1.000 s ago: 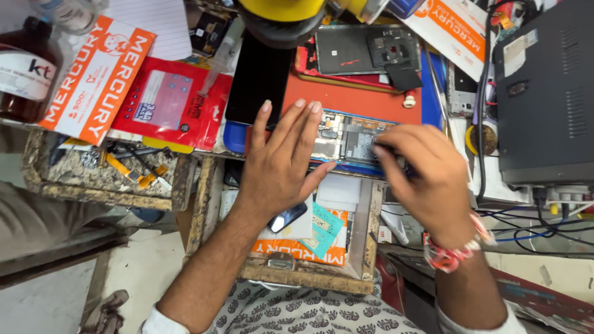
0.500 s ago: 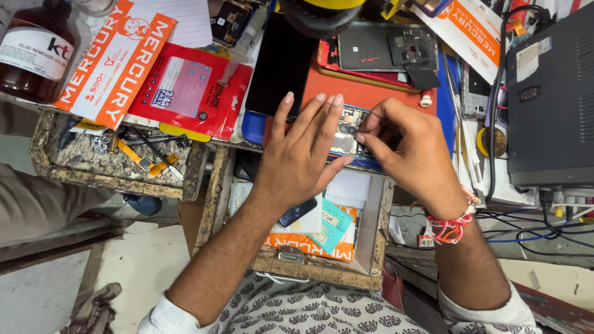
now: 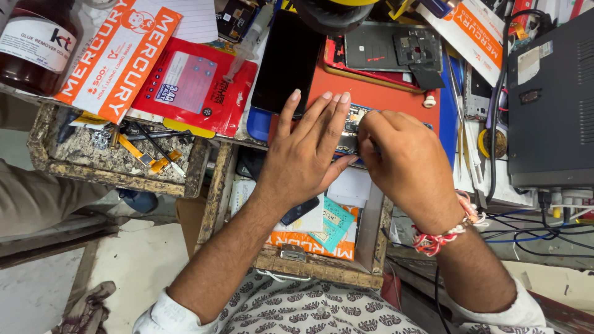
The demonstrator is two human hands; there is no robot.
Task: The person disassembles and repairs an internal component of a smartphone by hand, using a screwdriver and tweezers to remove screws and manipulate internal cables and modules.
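Observation:
An opened phone (image 3: 354,119) with its circuit board showing lies on an orange mat (image 3: 387,93). My left hand (image 3: 306,154) rests flat on the phone's left part, fingers straight and slightly spread, holding nothing. My right hand (image 3: 405,164) is curled just right of it, its fingertips pinched together down on the board. Whatever those fingertips hold is hidden under the hand. A red and white thread band circles my right wrist (image 3: 445,232).
A dark phone screen (image 3: 288,62) and a phone back shell (image 3: 390,46) lie behind the mat. An open wooden drawer (image 3: 318,269) sits under my arms, with a tray of tools (image 3: 124,154) to its left. A black box (image 3: 550,105) and cables (image 3: 544,232) are at the right. A brown bottle (image 3: 34,46) stands far left.
My right hand has slid left across the phone until it nearly touches my left hand. My left hand has stayed flat on the phone.

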